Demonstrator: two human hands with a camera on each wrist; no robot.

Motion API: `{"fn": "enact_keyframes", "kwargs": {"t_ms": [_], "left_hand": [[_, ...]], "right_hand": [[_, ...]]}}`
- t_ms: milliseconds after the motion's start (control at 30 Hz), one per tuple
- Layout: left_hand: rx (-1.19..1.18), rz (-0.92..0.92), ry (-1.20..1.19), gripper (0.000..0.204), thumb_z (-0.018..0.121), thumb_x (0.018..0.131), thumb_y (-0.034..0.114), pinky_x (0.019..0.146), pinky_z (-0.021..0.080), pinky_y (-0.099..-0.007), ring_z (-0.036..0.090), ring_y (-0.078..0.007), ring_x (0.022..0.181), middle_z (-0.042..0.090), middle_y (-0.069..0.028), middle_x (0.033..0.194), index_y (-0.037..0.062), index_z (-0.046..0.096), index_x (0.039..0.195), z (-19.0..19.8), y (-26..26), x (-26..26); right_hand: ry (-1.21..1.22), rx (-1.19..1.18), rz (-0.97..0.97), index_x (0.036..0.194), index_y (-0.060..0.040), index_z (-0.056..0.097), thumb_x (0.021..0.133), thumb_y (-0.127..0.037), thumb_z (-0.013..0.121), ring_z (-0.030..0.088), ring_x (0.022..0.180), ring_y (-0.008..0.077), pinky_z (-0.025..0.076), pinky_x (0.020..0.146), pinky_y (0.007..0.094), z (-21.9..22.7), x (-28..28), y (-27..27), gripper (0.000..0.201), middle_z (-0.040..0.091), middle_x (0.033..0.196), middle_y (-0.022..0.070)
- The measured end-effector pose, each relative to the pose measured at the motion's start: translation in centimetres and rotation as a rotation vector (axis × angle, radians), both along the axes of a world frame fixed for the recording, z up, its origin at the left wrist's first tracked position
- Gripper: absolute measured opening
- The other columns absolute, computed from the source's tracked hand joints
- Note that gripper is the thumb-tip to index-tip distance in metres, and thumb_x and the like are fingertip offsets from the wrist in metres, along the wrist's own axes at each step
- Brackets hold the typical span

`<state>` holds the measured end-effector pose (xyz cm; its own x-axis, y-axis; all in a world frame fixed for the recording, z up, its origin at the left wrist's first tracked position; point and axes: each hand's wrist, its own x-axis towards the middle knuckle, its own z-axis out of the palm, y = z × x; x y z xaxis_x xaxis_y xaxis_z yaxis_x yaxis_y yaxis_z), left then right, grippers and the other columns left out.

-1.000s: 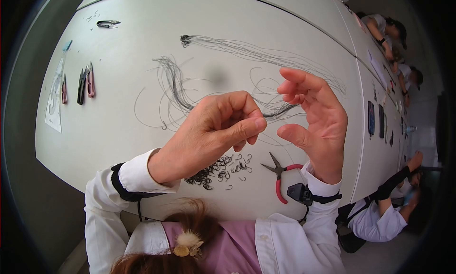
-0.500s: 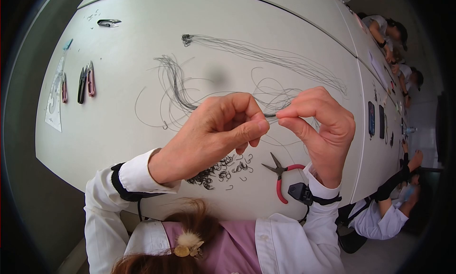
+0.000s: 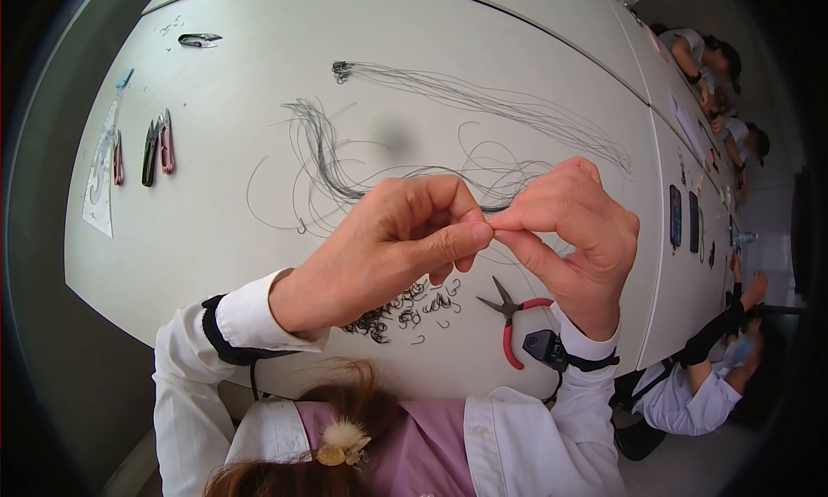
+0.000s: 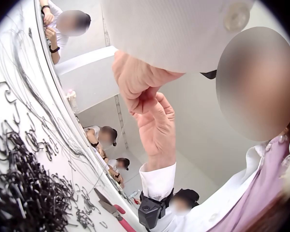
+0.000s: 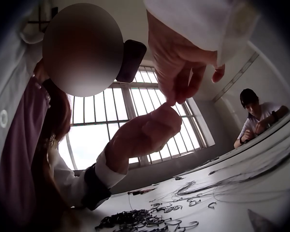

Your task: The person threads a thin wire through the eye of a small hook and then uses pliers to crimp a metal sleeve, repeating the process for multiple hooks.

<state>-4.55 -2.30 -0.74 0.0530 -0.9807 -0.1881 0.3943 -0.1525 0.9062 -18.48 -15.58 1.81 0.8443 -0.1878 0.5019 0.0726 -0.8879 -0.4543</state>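
My left hand [image 3: 392,243] holds its thumb pressed to the curled index finger, above the table. Thumb and index finger of my right hand [image 3: 578,238] pinch right at the left thumb tip. I cannot tell what tiny thing is between the fingertips; they hide it. Behind the hands lies a bundle of dark fishing lines [image 3: 323,156], spreading into loose loops. Black fish hooks [image 4: 24,188] are piled near the body, below the left hand in the head view. Pliers with red handles [image 3: 509,325] lie open below the right hand.
A second line bundle [image 3: 483,98] with hooks clustered at its left end [image 3: 342,71] lies farther back. Thread snips [image 3: 166,143], a clear ruler [image 3: 99,187] and another snip [image 3: 200,40] lie at left. Other people sit along the table at right.
The right hand, spread open a second ago, has closed its thumb and index finger into a pinch and moved left to the left fingertips. The left hand stays nearly still.
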Motion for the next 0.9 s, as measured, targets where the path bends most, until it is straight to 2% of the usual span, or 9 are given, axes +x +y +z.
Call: {"fn": "enact_keyframes", "kwargs": {"t_ms": [133, 233, 300, 433, 500, 567, 600, 767, 900], "left_hand": [[0.027, 0.063, 0.067, 0.019, 0.054, 0.092, 0.02, 0.056, 0.038, -0.0191, 0.044, -0.0047, 0.061, 0.053, 0.0003, 0.07, 0.004, 0.052, 0.083, 0.3, 0.0, 0.0], [0.024, 0.117, 0.087, 0.017, 0.055, 0.091, 0.019, 0.058, 0.039, -0.0191, 0.045, -0.0048, 0.062, 0.054, -0.0002, 0.071, 0.0035, 0.054, 0.085, 0.3, -0.2, -0.1], [0.005, 0.096, 0.063, 0.016, 0.057, 0.091, 0.019, 0.058, 0.039, -0.0189, 0.047, -0.0048, 0.063, 0.055, -0.0004, 0.072, 0.0032, 0.055, 0.086, -0.1, 0.0, 0.0], [-0.032, 0.046, -0.001, 0.015, 0.06, 0.088, 0.017, 0.06, 0.04, -0.0184, 0.05, -0.0046, 0.066, 0.057, -0.0006, 0.074, 0.0026, 0.057, 0.085, -0.4, 0.1, -0.2], [-0.045, 0.048, 0.003, 0.015, 0.06, 0.088, 0.017, 0.06, 0.04, -0.0181, 0.051, -0.0045, 0.068, 0.057, -0.0003, 0.075, 0.0029, 0.057, 0.084, -0.2, 0.3, -0.5], [-0.059, 0.05, 0.005, 0.015, 0.061, 0.088, 0.017, 0.06, 0.04, -0.0178, 0.052, -0.0044, 0.069, 0.057, -0.0001, 0.075, 0.0031, 0.057, 0.083, 0.2, 0.4, -0.5], [-0.067, 0.107, -0.044, 0.015, 0.061, 0.088, 0.017, 0.06, 0.04, -0.0176, 0.05, -0.0041, 0.068, 0.057, 0.0001, 0.075, 0.0034, 0.057, 0.083, 0.5, 0.4, -0.3], [-0.04, 0.226, -0.134, 0.017, 0.057, 0.09, 0.021, 0.06, 0.039, -0.0184, 0.042, -0.0039, 0.06, 0.058, -0.0002, 0.077, 0.0041, 0.056, 0.091, 0.0, 0.1, 0.8], [0.01, 0.25, -0.034, 0.02, 0.057, 0.09, 0.022, 0.061, 0.041, -0.0197, 0.045, -0.0048, 0.062, 0.059, -0.0021, 0.08, 0.003, 0.057, 0.095, 0.3, 0.0, 0.2]], "right_hand": [[-0.064, -0.036, -0.037, 0.069, -0.0094, 0.063, 0.061, -0.001, 0.072, 0.056, 0.06, 0.013, 0.035, 0.066, 0.0289, -0.3, 0.2, 0.2, 0.015, 0.06, 0.065, -0.0011], [-0.123, -0.045, -0.132, 0.069, -0.0101, 0.063, 0.061, 0.001, 0.071, 0.055, 0.06, 0.0123, 0.035, 0.066, 0.0295, -0.4, 0.1, 0.1, 0.016, 0.06, 0.064, -0.0016], [-0.186, 0.002, -0.204, 0.069, -0.0103, 0.063, 0.06, 0.002, 0.071, 0.055, 0.059, 0.0121, 0.035, 0.066, 0.0303, -0.7, 0.0, 0.2, 0.017, 0.06, 0.064, -0.002], [-0.182, -0.023, -0.23, 0.068, -0.011, 0.063, 0.059, 0.002, 0.071, 0.054, 0.059, 0.012, 0.036, 0.069, 0.0312, -0.7, -0.2, 0.8, 0.018, 0.059, 0.064, -0.0027], [-0.207, -0.204, -0.268, 0.068, -0.0116, 0.063, 0.057, 0.001, 0.072, 0.054, 0.059, 0.0116, 0.037, 0.075, 0.0331, -0.9, 0.0, 1.2, 0.019, 0.057, 0.064, -0.0039], [-0.208, -0.269, -0.264, 0.068, -0.012, 0.063, 0.057, 0.001, 0.072, 0.054, 0.059, 0.0114, 0.037, 0.078, 0.0345, -0.8, 0.0, 1.0, 0.019, 0.057, 0.065, -0.0042], [-0.209, -0.335, -0.261, 0.068, -0.0123, 0.063, 0.057, 0.001, 0.072, 0.054, 0.06, 0.0113, 0.037, 0.08, 0.0359, -0.7, 0.0, 1.0, 0.019, 0.057, 0.066, -0.0045], [-0.16, -0.19, -0.207, 0.068, -0.0127, 0.064, 0.058, 0.0, 0.073, 0.054, 0.061, 0.0113, 0.037, 0.082, 0.038, -0.1, -0.3, 0.8, 0.018, 0.057, 0.066, -0.0045], [-0.14, -0.159, -0.194, 0.069, -0.0127, 0.065, 0.058, -0.001, 0.073, 0.054, 0.061, 0.0113, 0.037, 0.084, 0.0383, -0.2, -0.3, 1.1, 0.018, 0.058, 0.067, -0.0046]]}}
